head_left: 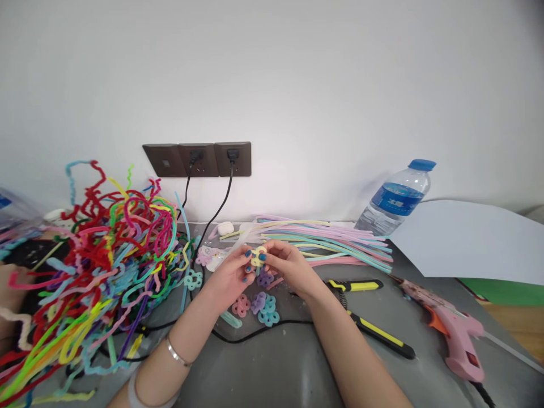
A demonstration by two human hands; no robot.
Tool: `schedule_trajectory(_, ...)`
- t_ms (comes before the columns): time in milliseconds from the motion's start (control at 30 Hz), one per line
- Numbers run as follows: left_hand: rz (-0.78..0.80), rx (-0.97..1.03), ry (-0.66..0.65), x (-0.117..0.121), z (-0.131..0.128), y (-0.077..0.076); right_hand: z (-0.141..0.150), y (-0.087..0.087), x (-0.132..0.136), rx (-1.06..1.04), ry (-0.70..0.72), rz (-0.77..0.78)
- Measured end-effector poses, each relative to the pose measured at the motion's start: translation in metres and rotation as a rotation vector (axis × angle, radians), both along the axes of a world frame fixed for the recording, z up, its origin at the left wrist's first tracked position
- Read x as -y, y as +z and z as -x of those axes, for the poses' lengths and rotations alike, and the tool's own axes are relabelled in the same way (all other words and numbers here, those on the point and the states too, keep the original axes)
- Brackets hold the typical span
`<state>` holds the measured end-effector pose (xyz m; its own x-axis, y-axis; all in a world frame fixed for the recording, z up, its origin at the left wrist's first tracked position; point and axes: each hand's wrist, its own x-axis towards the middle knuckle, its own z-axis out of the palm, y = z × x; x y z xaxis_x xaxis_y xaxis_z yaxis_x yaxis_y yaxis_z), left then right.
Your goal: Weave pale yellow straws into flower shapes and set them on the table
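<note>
Between my two hands is a small pale-yellow pipe cleaner flower (257, 256), raised a little above the grey table. My left hand (233, 276) pinches it from the left with thumb and fingertips. From the right, my right hand (285, 265) grips it too, thumb across its front. Just below the hands lie a purple looped flower (265, 277), a pink flower (241, 306), a lilac flower (258, 303) and a blue flower (269, 311). A mint-green flower (193, 279) rests to the left of my left hand.
A large tangle of coloured pipe cleaners (127, 255) fills the left. Straight pastel pipe cleaners (327, 241) lie behind my hands. To the right are yellow-black pliers (378, 331), a pink glue gun (454, 334), a water bottle (397, 195) and white paper (471, 241). A black cable (272, 327) crosses the table.
</note>
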<state>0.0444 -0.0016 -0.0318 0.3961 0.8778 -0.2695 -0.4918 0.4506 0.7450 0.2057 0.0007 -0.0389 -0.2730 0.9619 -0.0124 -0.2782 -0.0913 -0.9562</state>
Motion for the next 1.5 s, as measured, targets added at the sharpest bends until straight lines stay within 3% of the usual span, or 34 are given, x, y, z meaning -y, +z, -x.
schedule_trajectory(133, 0.001, 0.023, 0.014, 0.000, -0.003, -0.002, 0.002, -0.003, -0.001, -0.005, -0.019, 0.030)
schedule_trajectory(367, -0.097, -0.173, 0.048, -0.004, 0.001, -0.005, 0.001, 0.000, 0.000, 0.021, 0.019, 0.018)
schedule_trajectory(600, -0.223, -0.353, 0.115, -0.007, 0.005, -0.011, 0.000, -0.004, -0.001, -0.074, 0.018, 0.112)
schedule_trajectory(700, -0.249, -0.418, 0.102, -0.006, 0.004, -0.008, -0.001, -0.004, 0.000, -0.052, 0.034, 0.086)
schedule_trajectory(933, -0.218, -0.360, 0.063, -0.002, 0.003, 0.000, -0.003, 0.003, 0.000, 0.081, -0.002, -0.090)
schedule_trajectory(1233, -0.287, -0.546, -0.024, -0.003, 0.010, 0.004, -0.007, 0.008, 0.002, 0.095, 0.097, -0.116)
schedule_trajectory(1500, -0.269, -0.478, -0.078, -0.003, 0.013, 0.004, -0.007, 0.013, 0.005, 0.070, 0.123, -0.112)
